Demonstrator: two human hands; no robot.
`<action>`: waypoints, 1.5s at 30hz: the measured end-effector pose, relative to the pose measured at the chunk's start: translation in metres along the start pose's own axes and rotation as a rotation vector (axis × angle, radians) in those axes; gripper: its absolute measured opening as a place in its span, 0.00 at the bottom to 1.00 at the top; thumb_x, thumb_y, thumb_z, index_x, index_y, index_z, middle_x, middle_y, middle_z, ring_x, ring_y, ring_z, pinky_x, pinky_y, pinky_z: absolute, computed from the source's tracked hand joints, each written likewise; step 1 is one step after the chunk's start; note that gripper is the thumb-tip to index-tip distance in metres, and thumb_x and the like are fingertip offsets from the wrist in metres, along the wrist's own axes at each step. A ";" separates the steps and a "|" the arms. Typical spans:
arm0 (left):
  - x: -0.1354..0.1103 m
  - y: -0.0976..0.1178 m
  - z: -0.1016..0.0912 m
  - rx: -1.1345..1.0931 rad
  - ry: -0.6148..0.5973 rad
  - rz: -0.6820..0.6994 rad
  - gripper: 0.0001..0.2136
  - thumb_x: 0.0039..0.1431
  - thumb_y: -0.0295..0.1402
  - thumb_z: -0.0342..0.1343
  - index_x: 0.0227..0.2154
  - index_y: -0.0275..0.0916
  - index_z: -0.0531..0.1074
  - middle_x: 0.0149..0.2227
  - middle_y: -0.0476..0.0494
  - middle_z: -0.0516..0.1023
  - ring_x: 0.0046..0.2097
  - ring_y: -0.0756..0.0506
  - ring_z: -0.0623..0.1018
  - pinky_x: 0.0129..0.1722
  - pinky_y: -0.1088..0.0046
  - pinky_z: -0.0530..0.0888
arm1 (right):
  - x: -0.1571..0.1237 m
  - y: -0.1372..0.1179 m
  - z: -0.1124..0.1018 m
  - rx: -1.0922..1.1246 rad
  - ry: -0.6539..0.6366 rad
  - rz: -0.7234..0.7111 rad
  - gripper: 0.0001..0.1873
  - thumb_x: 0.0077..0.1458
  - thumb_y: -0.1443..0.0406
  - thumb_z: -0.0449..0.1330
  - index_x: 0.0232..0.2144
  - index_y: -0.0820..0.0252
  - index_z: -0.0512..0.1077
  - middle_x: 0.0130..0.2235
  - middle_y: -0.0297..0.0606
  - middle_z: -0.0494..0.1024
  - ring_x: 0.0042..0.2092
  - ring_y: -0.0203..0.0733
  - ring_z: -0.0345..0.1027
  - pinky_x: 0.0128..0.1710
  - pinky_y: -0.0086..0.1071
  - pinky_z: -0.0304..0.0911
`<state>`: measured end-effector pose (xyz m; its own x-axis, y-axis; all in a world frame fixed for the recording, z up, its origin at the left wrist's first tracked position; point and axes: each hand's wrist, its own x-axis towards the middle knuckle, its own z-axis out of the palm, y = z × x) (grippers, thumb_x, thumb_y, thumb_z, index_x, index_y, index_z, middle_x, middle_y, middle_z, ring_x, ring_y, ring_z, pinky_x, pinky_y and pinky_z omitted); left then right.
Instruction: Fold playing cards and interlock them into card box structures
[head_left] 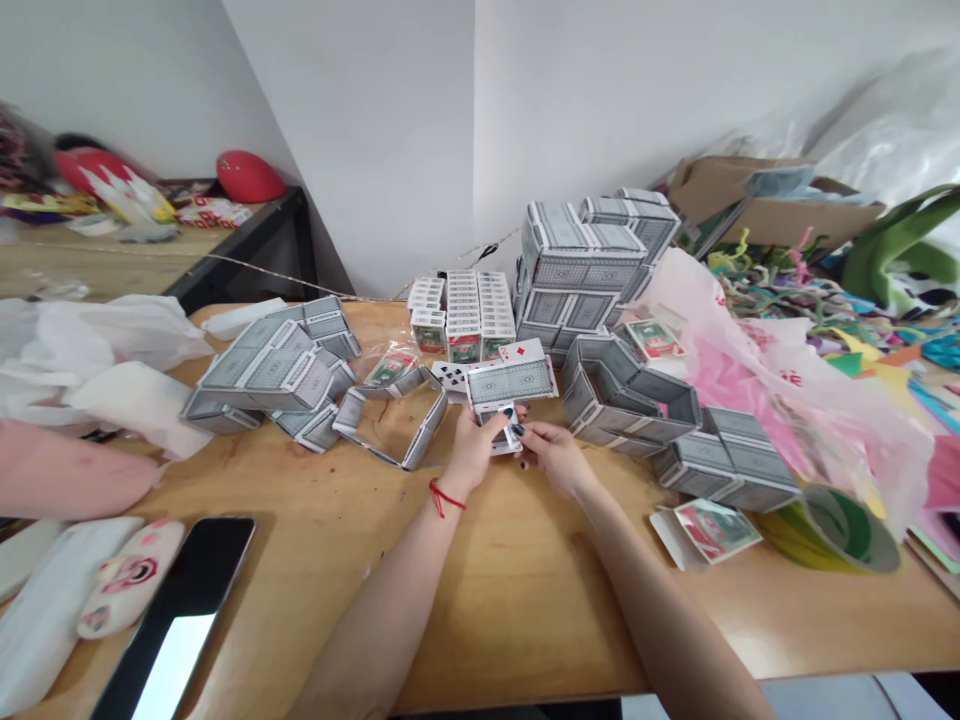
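Both my hands meet at the middle of the wooden table [480, 560], pinched on a small stack of playing cards [504, 428]. My left hand [474, 447], with a red string on its wrist, grips the cards from the left. From the right, my right hand [551, 452] holds the same cards with dark-nailed fingers. Just beyond them lie a card structure with a patterned grey back [512, 381] and face-up cards [523, 352]. An open loop of folded cards [397, 415] lies to the left.
Blocks built of cards stand at left [266, 370], back centre [581, 260] and right [675, 425]. Boxed card decks [463, 312] are stacked behind. A phone [184, 610] lies front left, a tape roll [832, 525] and an empty card box [709, 530] at right, plastic bags on both sides.
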<state>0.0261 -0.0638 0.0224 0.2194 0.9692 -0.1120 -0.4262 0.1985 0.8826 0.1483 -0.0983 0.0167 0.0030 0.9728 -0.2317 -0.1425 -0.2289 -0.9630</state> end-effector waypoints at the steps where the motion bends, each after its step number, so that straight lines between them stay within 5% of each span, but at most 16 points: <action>1: -0.001 0.000 0.000 0.003 -0.007 -0.010 0.17 0.45 0.33 0.58 0.40 0.35 0.68 0.37 0.40 0.78 0.37 0.43 0.78 0.35 0.66 0.74 | 0.000 0.001 0.001 0.020 -0.004 0.011 0.18 0.40 0.51 0.62 0.24 0.61 0.71 0.20 0.32 0.69 0.21 0.33 0.58 0.21 0.28 0.57; 16: 0.001 -0.008 0.002 0.196 0.097 0.100 0.19 0.39 0.28 0.63 0.37 0.36 0.68 0.39 0.43 0.77 0.38 0.47 0.76 0.40 0.69 0.71 | -0.001 0.015 0.015 -0.273 0.242 -0.185 0.10 0.45 0.60 0.54 0.18 0.58 0.61 0.16 0.28 0.61 0.20 0.33 0.53 0.20 0.27 0.48; 27: 0.002 -0.003 0.010 0.042 0.113 0.081 0.17 0.35 0.28 0.64 0.33 0.35 0.73 0.38 0.42 0.78 0.41 0.42 0.76 0.43 0.64 0.71 | -0.006 0.007 0.025 -0.393 0.346 -0.290 0.07 0.45 0.64 0.51 0.18 0.58 0.60 0.20 0.32 0.64 0.24 0.35 0.55 0.24 0.28 0.52; 33: 0.004 -0.004 0.007 0.038 0.139 0.046 0.17 0.39 0.32 0.63 0.36 0.34 0.71 0.35 0.42 0.78 0.37 0.43 0.77 0.40 0.65 0.72 | -0.002 0.009 0.018 -0.304 0.255 -0.254 0.11 0.46 0.61 0.55 0.17 0.58 0.60 0.17 0.29 0.61 0.21 0.33 0.53 0.21 0.27 0.50; 41: 0.002 -0.001 0.001 0.300 0.024 0.191 0.15 0.46 0.32 0.60 0.40 0.38 0.69 0.44 0.41 0.75 0.48 0.44 0.73 0.50 0.66 0.66 | 0.000 0.000 -0.003 -0.242 0.211 -0.213 0.16 0.45 0.55 0.58 0.16 0.58 0.62 0.15 0.28 0.60 0.19 0.32 0.53 0.19 0.27 0.49; 45: 0.001 -0.002 0.002 0.277 -0.095 0.158 0.16 0.47 0.32 0.59 0.41 0.39 0.68 0.46 0.41 0.74 0.51 0.44 0.71 0.52 0.66 0.64 | 0.001 -0.003 -0.005 -0.173 0.132 -0.198 0.17 0.47 0.53 0.56 0.16 0.58 0.62 0.16 0.28 0.58 0.20 0.32 0.52 0.20 0.27 0.48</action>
<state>0.0288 -0.0630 0.0212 0.2556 0.9644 0.0676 -0.2098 -0.0129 0.9776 0.1538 -0.0970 0.0189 0.1439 0.9887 -0.0420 0.0449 -0.0489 -0.9978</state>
